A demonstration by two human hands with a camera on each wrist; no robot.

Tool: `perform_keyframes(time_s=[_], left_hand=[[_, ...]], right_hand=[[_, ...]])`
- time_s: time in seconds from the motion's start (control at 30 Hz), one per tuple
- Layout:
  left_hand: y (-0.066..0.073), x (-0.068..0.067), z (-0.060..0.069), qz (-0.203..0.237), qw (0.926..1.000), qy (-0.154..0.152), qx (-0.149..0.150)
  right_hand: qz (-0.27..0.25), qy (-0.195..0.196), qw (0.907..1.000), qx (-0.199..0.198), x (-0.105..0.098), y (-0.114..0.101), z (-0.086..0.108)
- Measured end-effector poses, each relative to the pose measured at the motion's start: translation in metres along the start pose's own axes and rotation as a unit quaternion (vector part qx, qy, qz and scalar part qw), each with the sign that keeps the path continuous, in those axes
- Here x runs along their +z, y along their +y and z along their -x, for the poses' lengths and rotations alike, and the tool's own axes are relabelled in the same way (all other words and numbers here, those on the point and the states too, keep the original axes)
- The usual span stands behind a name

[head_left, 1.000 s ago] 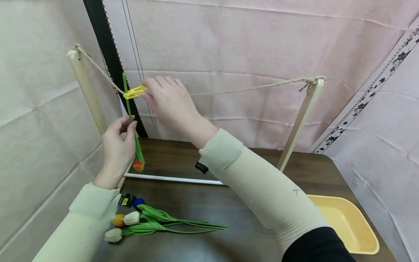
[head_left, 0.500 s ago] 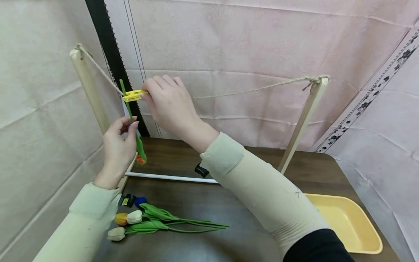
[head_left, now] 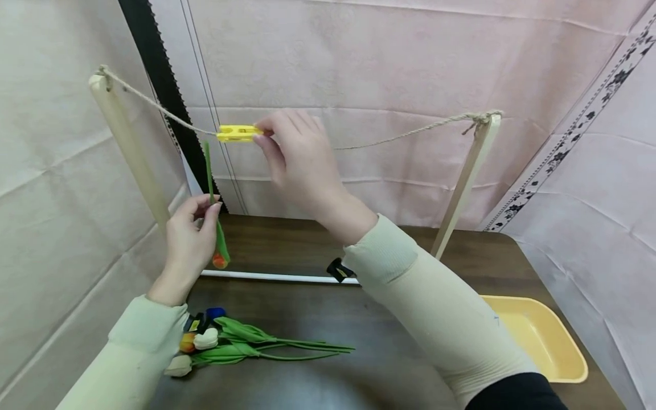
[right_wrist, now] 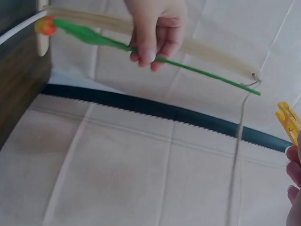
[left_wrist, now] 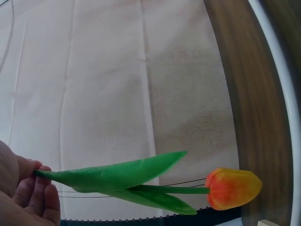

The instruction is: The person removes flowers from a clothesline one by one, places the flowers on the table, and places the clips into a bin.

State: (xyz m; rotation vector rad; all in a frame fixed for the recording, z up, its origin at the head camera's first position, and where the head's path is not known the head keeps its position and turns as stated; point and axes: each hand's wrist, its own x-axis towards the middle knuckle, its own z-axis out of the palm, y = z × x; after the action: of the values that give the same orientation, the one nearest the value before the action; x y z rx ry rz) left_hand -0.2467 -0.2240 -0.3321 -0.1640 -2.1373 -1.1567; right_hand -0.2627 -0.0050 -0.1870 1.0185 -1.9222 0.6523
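My left hand [head_left: 191,242] pinches the green stem of an artificial orange tulip [left_wrist: 233,189] between thumb and fingers. The tulip hangs bloom down, its bare stem end pointing up toward the twine [head_left: 154,105]. Between thumb and fingertips my right hand [head_left: 307,162] holds a yellow clothespin [head_left: 237,133], its nose turned to the left. In the head view the clothespin overlaps the line of the twine. A gap shows between the clothespin and the stem end in the right wrist view.
Wooden posts [head_left: 466,185] carry the twine at both sides, with a white bar [head_left: 277,277] low between them. Several tulips [head_left: 241,350] lie on the dark wooden table [head_left: 307,387]. A yellow basin [head_left: 550,341] stands at the right. Pale cloth [head_left: 369,62] surrounds the table.
The clothespin, earlier across the tulip's stem, has moved right with my right hand and is now apart from it. My left hand still pinches the stem, slightly lower.
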Motion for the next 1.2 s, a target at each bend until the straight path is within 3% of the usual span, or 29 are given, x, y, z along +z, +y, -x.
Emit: perform_keyframes(time_s=[0.23, 0.33, 0.43, 0.57, 0.73, 0.8, 1.03, 1.2], left_hand=[[-0.005, 0.000, 0.010, -0.019, 0.9985, -0.027, 0.045], [-0.005, -0.002, 0.014, -0.033, 0.9951, -0.058, 0.073], [-0.004, -0.003, 0.017, -0.053, 0.9870, -0.109, 0.106], [-0.002, -0.001, 0.021, -0.093, 0.9644, -0.208, 0.135], [0.002, 0.005, 0.029, -0.109, 0.9351, -0.313, 0.124], [0.004, 0.009, 0.034, -0.105, 0.9270, -0.339, 0.122], [0.007, 0.022, 0.057, -0.125, 0.9040, -0.374, 0.166], [0.003, 0.031, 0.076, -0.145, 0.8724, -0.436, 0.167]], right_hand=[[-0.019, -0.008, 0.9998, -0.007, -0.015, 0.015, 0.041], [-0.030, -0.031, 0.9991, -0.002, -0.024, 0.023, 0.066], [-0.035, -0.053, 0.9977, 0.023, -0.034, 0.033, 0.095], [-0.042, -0.077, 0.9929, 0.080, -0.050, 0.046, 0.138], [-0.038, -0.083, 0.9849, 0.147, -0.075, 0.057, 0.192], [-0.023, -0.080, 0.9827, 0.165, -0.087, 0.061, 0.216], [0.047, -0.079, 0.9679, 0.234, -0.129, 0.074, 0.294], [0.105, -0.075, 0.9491, 0.287, -0.163, 0.080, 0.347]])
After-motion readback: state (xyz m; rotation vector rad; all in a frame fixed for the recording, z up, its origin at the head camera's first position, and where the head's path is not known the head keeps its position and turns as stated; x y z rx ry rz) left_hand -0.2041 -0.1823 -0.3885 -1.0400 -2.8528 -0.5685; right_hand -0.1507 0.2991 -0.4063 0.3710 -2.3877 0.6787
